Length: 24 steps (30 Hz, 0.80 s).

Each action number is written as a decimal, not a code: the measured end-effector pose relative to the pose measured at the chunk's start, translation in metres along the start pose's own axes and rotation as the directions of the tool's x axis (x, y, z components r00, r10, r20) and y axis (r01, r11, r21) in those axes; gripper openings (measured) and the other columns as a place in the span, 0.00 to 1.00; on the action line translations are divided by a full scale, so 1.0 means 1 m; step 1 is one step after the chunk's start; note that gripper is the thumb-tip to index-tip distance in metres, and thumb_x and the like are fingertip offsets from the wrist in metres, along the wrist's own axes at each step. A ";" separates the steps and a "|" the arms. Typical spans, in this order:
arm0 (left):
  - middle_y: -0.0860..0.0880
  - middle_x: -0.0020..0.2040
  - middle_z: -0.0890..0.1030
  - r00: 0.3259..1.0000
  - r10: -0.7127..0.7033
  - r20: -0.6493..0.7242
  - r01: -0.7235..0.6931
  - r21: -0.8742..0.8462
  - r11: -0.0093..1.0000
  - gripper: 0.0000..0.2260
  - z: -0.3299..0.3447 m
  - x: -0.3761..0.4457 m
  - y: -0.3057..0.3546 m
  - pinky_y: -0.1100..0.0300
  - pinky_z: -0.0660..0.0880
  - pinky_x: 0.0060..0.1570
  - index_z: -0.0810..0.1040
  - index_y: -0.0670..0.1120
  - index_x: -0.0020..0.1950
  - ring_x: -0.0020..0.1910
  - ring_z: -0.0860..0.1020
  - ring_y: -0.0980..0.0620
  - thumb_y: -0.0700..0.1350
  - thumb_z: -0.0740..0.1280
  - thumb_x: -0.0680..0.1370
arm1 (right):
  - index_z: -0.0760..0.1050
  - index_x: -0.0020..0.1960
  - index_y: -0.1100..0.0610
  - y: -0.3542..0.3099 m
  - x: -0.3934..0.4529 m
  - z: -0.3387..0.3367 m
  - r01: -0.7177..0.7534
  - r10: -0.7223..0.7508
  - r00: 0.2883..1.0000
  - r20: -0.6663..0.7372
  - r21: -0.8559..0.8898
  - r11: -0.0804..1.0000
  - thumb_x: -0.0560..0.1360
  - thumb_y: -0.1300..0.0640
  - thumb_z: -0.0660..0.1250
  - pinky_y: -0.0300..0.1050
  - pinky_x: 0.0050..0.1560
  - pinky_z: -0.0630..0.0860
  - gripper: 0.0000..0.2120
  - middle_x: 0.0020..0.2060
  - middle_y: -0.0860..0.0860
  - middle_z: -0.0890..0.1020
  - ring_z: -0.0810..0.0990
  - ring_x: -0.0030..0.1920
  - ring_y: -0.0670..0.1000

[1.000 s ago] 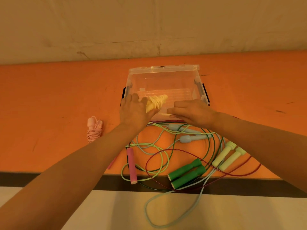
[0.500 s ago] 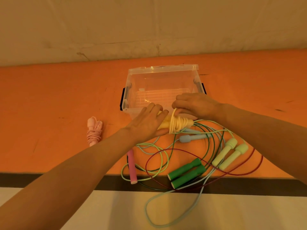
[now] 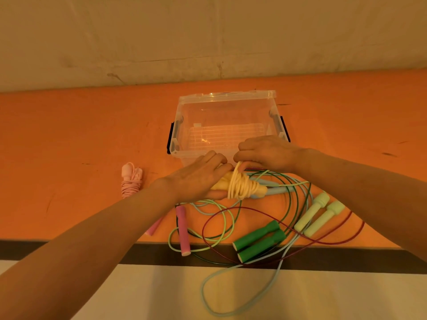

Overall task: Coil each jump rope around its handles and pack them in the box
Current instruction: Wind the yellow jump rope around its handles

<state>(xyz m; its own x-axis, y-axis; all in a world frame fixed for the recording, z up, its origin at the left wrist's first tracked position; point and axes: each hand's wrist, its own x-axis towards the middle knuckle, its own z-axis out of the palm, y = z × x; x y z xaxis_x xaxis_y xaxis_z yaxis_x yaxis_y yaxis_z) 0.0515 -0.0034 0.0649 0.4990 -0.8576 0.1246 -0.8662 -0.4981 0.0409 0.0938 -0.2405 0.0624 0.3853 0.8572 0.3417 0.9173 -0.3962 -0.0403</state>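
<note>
A yellow jump rope [image 3: 242,187] lies coiled around its handles just in front of the clear plastic box [image 3: 227,95]. My left hand [image 3: 198,179] holds the left end of the yellow handles. Over the coil, my right hand [image 3: 265,153] pinches a loop of the yellow cord at its top. A pink coiled rope [image 3: 131,180] lies to the left on the orange table. Loose ropes lie tangled in front: green handles [image 3: 260,241], pale green handles [image 3: 318,214], pink handles [image 3: 182,229], blue handles [image 3: 275,189].
The orange table [image 3: 69,139] ends at a dark front edge [image 3: 346,259]; a blue cord loop [image 3: 231,294] hangs over it toward the pale floor. A beige wall rises behind the box.
The yellow rope was over the box a second ago; both hands have brought it down in front of the box. My right hand now pinches a cord loop.
</note>
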 end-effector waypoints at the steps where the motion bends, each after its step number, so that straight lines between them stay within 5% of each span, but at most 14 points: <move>1: 0.41 0.54 0.74 1.000 -0.002 0.008 0.002 0.002 1.000 0.27 -0.001 -0.001 0.000 0.51 0.74 0.52 0.68 0.42 0.62 0.53 0.68 0.46 0.59 0.59 0.71 | 0.77 0.51 0.57 0.000 0.000 0.000 -0.005 0.005 1.000 -0.001 0.002 1.000 0.81 0.43 0.48 0.44 0.32 0.74 0.24 0.39 0.52 0.76 0.76 0.40 0.54; 6: 0.41 0.54 0.73 1.000 0.002 0.020 -0.004 0.076 0.997 0.32 0.005 -0.006 0.005 0.52 0.72 0.51 0.71 0.37 0.61 0.51 0.70 0.44 0.46 0.74 0.60 | 0.77 0.52 0.58 -0.003 0.001 -0.001 0.036 -0.036 0.999 0.016 -0.007 0.999 0.82 0.45 0.49 0.46 0.31 0.74 0.23 0.38 0.53 0.76 0.76 0.38 0.56; 12: 0.41 0.58 0.71 0.997 0.066 -0.049 -0.058 0.145 0.988 0.32 0.007 -0.018 0.007 0.51 0.71 0.57 0.67 0.40 0.65 0.56 0.70 0.44 0.46 0.73 0.63 | 0.75 0.55 0.56 0.002 -0.007 -0.004 -0.038 0.043 0.997 0.059 -0.076 0.996 0.78 0.52 0.55 0.45 0.34 0.73 0.13 0.39 0.53 0.77 0.77 0.38 0.56; 19: 0.40 0.58 0.72 0.993 0.054 -0.105 -0.039 0.141 0.989 0.29 0.004 -0.019 0.003 0.52 0.68 0.59 0.68 0.39 0.66 0.56 0.71 0.42 0.47 0.72 0.69 | 0.77 0.55 0.57 0.003 -0.018 -0.003 -0.130 0.137 0.984 0.114 -0.070 0.989 0.79 0.50 0.53 0.42 0.36 0.70 0.16 0.40 0.52 0.79 0.78 0.39 0.56; 24: 0.40 0.58 0.73 0.991 0.000 -0.133 0.008 0.055 0.998 0.25 -0.003 -0.019 0.007 0.56 0.67 0.59 0.71 0.38 0.65 0.56 0.70 0.45 0.50 0.67 0.72 | 0.76 0.61 0.58 0.004 -0.027 0.004 -0.288 0.280 0.946 0.161 0.023 0.957 0.80 0.51 0.54 0.49 0.44 0.73 0.17 0.48 0.55 0.80 0.79 0.48 0.58</move>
<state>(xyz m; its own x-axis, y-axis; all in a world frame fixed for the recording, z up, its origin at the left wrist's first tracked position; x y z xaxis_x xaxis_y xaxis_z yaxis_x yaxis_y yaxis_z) 0.0361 0.0104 0.0657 0.4913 -0.8327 0.2555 -0.8595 -0.5109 -0.0123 0.0879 -0.2637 0.0494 0.6380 0.7529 0.1614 0.7698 -0.6182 -0.1588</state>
